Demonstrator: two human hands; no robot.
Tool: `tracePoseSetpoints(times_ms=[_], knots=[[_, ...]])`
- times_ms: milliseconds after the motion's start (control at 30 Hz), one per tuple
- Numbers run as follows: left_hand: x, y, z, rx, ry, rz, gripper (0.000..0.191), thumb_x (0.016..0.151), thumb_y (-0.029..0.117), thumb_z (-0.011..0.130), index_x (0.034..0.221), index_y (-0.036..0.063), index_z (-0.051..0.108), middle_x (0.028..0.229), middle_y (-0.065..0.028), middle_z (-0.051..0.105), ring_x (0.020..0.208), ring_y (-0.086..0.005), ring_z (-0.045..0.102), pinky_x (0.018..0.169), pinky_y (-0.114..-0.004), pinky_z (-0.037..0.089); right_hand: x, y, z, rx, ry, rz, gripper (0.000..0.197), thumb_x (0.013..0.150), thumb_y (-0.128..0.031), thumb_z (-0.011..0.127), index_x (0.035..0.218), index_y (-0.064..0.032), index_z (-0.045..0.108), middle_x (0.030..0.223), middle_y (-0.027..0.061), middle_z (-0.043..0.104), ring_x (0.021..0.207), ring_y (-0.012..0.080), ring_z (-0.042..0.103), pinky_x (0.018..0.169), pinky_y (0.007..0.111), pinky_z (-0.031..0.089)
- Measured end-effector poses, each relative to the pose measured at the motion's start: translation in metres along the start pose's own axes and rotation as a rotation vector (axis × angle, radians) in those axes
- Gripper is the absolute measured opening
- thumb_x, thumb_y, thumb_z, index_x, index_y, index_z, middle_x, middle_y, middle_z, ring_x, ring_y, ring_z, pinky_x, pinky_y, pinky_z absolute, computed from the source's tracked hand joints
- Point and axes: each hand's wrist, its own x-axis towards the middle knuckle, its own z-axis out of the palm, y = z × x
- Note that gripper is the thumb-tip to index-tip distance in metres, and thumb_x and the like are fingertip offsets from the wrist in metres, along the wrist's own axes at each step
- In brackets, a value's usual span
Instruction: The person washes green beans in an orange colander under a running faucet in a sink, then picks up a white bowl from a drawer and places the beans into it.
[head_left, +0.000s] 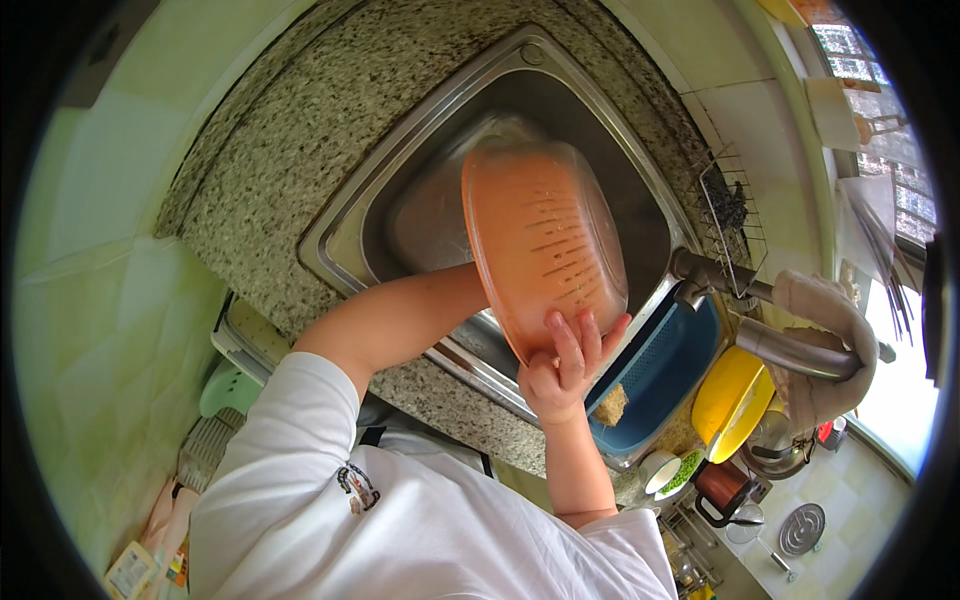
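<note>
An orange plastic colander basin (540, 232) with rows of drain slots is tilted on its side above the stainless steel sink (487, 90). Its rim faces left and its base faces right. My right hand (566, 360) grips the near side, with the thumb near the rim and the fingers spread over the outer wall. My left forearm reaches in past the rim, and the basin hides my left hand. Under the basin, part of the sink floor shows a wet shine.
The faucet (799, 352), draped with a cloth (832, 390), projects from the right. Below it, a blue basket (652, 367) holds a sponge (611, 405). A yellow basin (731, 405), a bowl of green pieces (681, 474) and a wire rack (731, 217) stand nearby. Speckled stone counter (300, 165) surrounds the sink.
</note>
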Motion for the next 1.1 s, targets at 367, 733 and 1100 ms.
tracePoseSetpoints(times_ms=[367, 733, 1100], knots=[[-0.002, -0.020, 0.001, 0.029, -0.526, -0.416, 0.030, 0.068, 0.009, 0.056, 0.098, 0.0086, 0.055, 0.093, -0.0113, 0.058, 0.090, -0.0303, 0.055, 0.073, -0.042, 0.044, -0.028, 0.071, 0.029, 1.041, 0.397, 1.340, 0.018, 0.071, 0.005, 0.052, 0.085, -0.0029, 0.044, 0.096, 0.0117, 0.054, 0.087, 0.0179, 0.053, 0.077, 0.027, 0.043], [-0.025, -0.048, 0.014, -0.068, -0.881, -0.740, 0.037, 0.071, 0.017, 0.062, 0.104, 0.0036, 0.053, 0.100, -0.0161, 0.057, 0.097, -0.0328, 0.052, 0.079, -0.040, 0.043, -0.021, 0.107, -0.008, -0.159, 0.285, 0.830, 0.040, 0.074, -0.004, 0.060, 0.112, -0.0053, 0.048, 0.122, 0.0166, 0.037, 0.117, 0.0279, 0.032, 0.097, 0.037, 0.024], [-0.018, -0.058, 0.006, 0.002, -0.973, -0.989, 0.032, 0.079, 0.014, 0.051, 0.109, 0.0043, 0.050, 0.102, -0.0180, 0.056, 0.094, -0.0336, 0.054, 0.077, -0.040, 0.043, -0.042, 0.129, -0.011, 0.055, 0.234, 0.822, 0.017, 0.076, -0.010, 0.061, 0.092, -0.0048, 0.058, 0.119, 0.0145, 0.043, 0.114, 0.0297, 0.038, 0.095, 0.036, 0.028]])
